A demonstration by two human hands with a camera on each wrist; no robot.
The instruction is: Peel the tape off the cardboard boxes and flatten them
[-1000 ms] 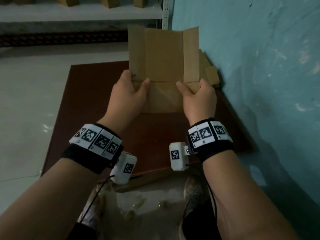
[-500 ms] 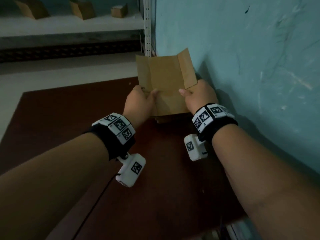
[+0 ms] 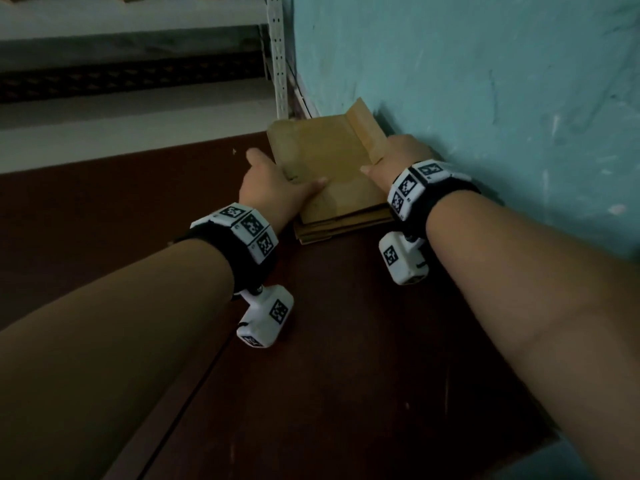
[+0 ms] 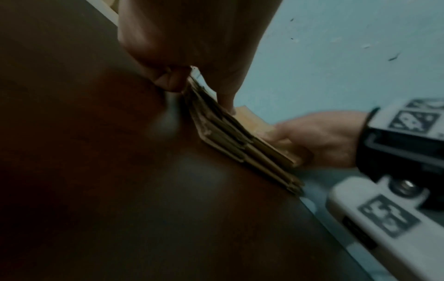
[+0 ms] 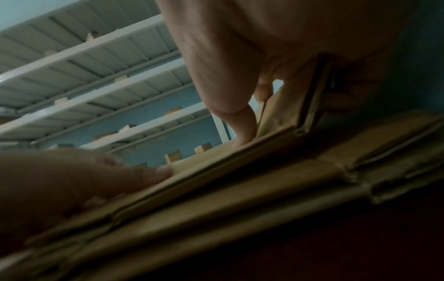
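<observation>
A flattened cardboard box (image 3: 325, 157) lies on top of a stack of flattened boxes (image 3: 332, 226) at the table's far right corner, against the wall. My left hand (image 3: 287, 169) pinches its left edge, thumb on top. My right hand (image 3: 384, 157) grips the right side, thumb on top and fingers round a flap (image 3: 363, 129) that stands tilted up. The left wrist view shows the stack's layered edges (image 4: 240, 144) side on. In the right wrist view the top box (image 5: 216, 180) rests on the stack (image 5: 216, 218). I see no tape.
The dark brown table (image 3: 311, 341) stretches toward me and to the left. A teal wall (image 3: 485, 81) bounds the right side. A white shelf post (image 3: 278, 57) stands behind the stack, and small cardboard boxes (image 5: 173, 155) sit on the shelves.
Both hands carried the flattened box from upright in front of me to the far right corner and lowered it flat onto the stack. Both hands have kept hold of it.
</observation>
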